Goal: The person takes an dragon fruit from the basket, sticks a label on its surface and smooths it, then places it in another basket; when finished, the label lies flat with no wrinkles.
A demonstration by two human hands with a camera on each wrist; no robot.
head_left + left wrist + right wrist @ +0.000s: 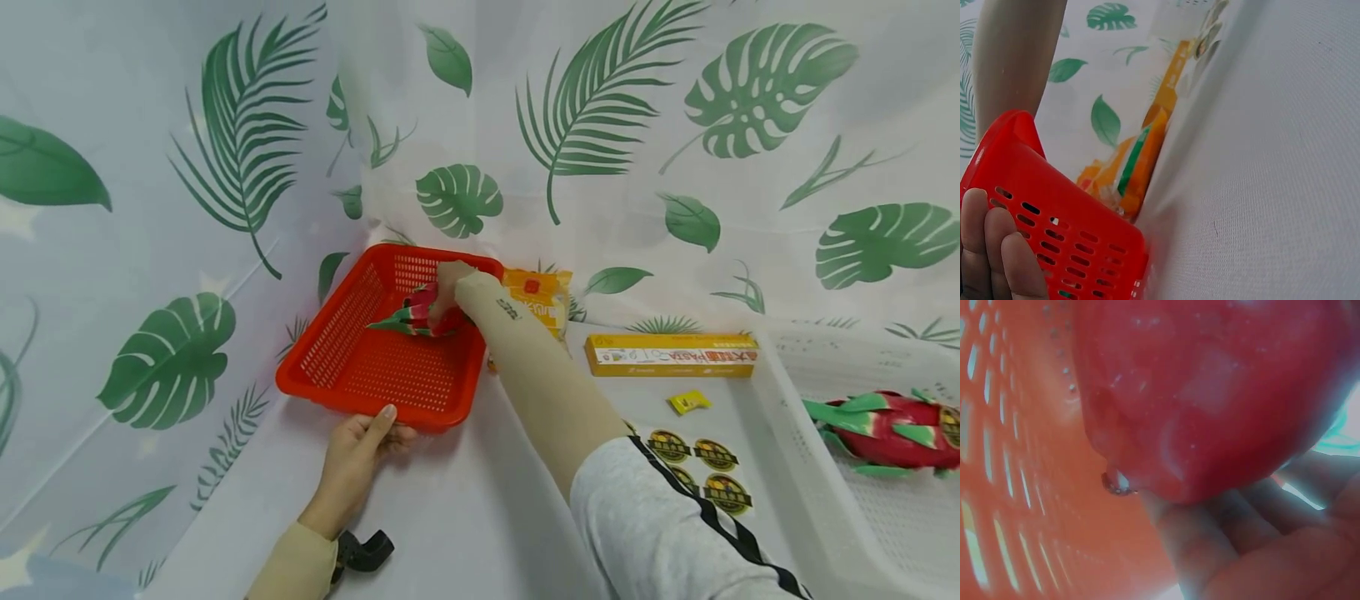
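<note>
In the head view a red plastic basket (pixel 397 375) with slotted sides stands near the wall. My left hand (pixel 356 462) grips its near rim, thumb on top and fingers against the outer wall, which the left wrist view also shows. Inside the basket my right hand (pixel 459 287) holds a dragon fruit (pixel 416 317), its green tips pointing left. Close up in the right wrist view, the smooth red skin of the dragon fruit (pixel 1210 394) lies against my curled fingers (pixel 1191 537). Part of the fruit is hidden by the hand in the head view.
A yellow snack bag (pixel 543 296) stands behind the right forearm. Right of it lie a yellow pasta box (pixel 671 356), a small yellow packet (pixel 688 402) and several round black-gold stickers (pixel 726 493). A white basket (pixel 806 475) at far right holds another dragon fruit (pixel 892 429).
</note>
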